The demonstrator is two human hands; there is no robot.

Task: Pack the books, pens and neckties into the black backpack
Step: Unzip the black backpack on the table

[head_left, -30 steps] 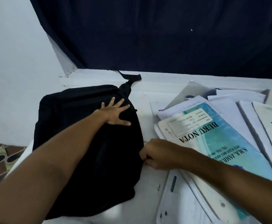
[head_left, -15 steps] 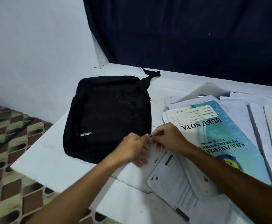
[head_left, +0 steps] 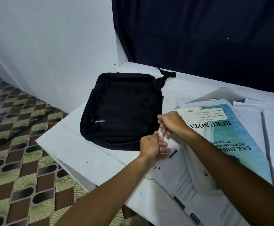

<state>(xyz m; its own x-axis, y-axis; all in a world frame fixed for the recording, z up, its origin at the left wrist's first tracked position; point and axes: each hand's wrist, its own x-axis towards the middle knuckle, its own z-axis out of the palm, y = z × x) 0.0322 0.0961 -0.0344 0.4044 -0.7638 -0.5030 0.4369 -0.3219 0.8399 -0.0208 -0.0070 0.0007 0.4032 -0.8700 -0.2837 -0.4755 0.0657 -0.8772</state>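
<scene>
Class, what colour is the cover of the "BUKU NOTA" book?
Turquoise blue and cream, on the book, head view.

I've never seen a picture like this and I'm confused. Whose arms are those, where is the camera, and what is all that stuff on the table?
The arms belong to a person, not a machine. The camera sits on that person's head and looks forward and down, so you see their arms reaching out from below.

On the white table lies a black backpack, flat and zipped. To its right are papers and a blue notebook that says BUKU NOTA.

Both hands meet at the backpack's near right corner. The left hand and the right hand have curled fingers and seem to pinch something small there, probably the zipper pulls, but they are too tiny to see for sure. Nothing is packed yet.
</scene>
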